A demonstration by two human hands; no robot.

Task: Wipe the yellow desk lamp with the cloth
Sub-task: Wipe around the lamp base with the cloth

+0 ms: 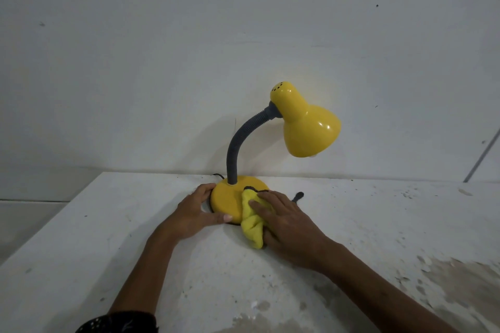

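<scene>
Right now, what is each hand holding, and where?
Left hand grips the lamp base by its left rim; right hand holds the cloth bunched under its palm.

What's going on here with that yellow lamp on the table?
A person is cleaning a yellow desk lamp that stands on a white table by the wall. The left hand grips the edge of the lamp's round base to steady it. The right hand holds a bunched yellow cloth against the top of that base. The grey bendy neck and the shade are not being touched right now.
</scene>
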